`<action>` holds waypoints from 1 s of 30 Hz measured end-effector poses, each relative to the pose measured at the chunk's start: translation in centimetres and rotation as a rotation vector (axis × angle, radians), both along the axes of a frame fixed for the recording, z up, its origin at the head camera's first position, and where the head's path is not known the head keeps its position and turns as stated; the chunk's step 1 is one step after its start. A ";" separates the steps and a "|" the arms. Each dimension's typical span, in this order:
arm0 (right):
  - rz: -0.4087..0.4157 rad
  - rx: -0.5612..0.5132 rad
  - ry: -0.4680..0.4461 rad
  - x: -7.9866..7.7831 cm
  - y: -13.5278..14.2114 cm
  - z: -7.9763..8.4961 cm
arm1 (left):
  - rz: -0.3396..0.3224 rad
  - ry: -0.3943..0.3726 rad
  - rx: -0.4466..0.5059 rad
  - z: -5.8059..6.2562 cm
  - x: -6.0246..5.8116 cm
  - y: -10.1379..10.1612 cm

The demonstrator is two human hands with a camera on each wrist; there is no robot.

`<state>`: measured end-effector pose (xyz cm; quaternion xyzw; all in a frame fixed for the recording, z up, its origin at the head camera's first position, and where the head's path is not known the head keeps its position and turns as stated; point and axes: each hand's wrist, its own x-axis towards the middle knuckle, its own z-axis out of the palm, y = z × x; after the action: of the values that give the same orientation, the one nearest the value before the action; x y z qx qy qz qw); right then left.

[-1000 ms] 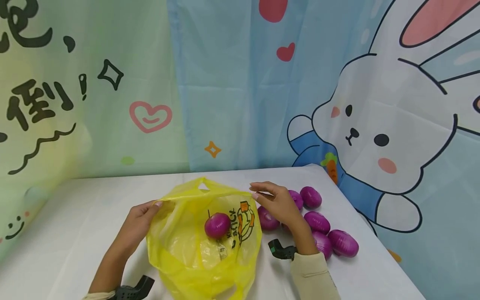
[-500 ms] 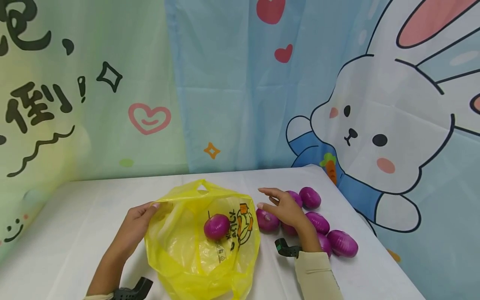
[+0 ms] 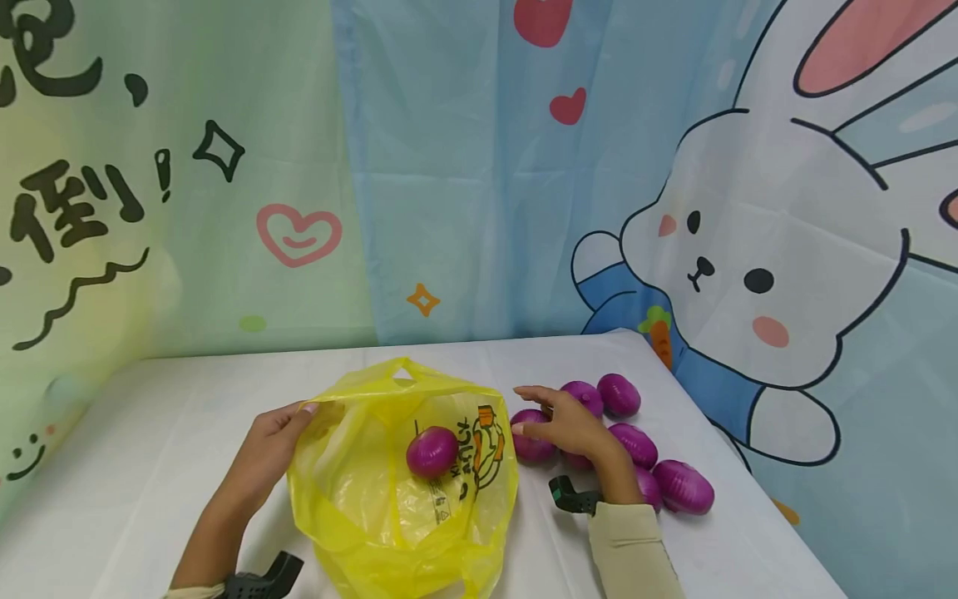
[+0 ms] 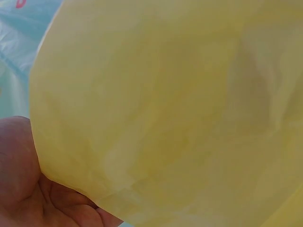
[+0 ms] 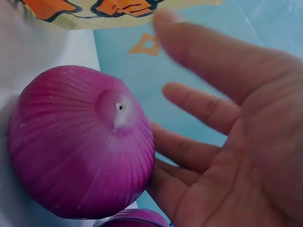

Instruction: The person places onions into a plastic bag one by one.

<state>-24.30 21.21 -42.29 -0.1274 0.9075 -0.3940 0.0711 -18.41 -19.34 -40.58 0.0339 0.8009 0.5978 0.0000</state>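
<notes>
A yellow plastic bag (image 3: 352, 507) lies spread open on the table, with one purple onion (image 3: 432, 452) inside it. My left hand (image 3: 275, 445) pinches the bag's left rim between thumb and fingers; in the left wrist view the yellow film hides most of that hand (image 4: 57, 203). To the right of the bag, my right hand (image 3: 572, 423) reaches over another purple onion (image 3: 533, 449), its fingers spread and relaxed. Seen from the right wrist, this onion (image 5: 80, 142) sits beside the fingers (image 5: 189, 149), and the thumb stands well apart from it.
Several more purple onions lie right of and behind my right hand, among them one at the back (image 3: 619, 395) and one at the front right (image 3: 684, 487). A white cloth covers the table (image 3: 187, 424). A printed curtain (image 3: 449, 166) hangs behind it.
My right hand has let go of the bag's right rim and moved right and down to the nearest onion. The left hand keeps its pinch on the bag.
</notes>
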 end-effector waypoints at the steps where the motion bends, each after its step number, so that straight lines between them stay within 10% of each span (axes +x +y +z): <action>1: 0.008 0.017 -0.002 0.0 -0.1 0.0 | 0.000 -0.002 -0.005 0.0 0.0 0.0; 17: 0.097 0.141 -0.063 0.1 -1.4 -0.4 | -0.007 -0.008 -0.005 0.2 0.1 0.1; 30: -0.100 0.039 0.022 0.0 -1.5 -0.2 | -0.003 -0.023 0.010 0.1 0.1 0.2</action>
<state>-24.34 19.75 -42.46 -0.0850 0.9209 -0.3780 0.0436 -18.28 -19.17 -40.49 0.0284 0.7977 0.6023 0.0100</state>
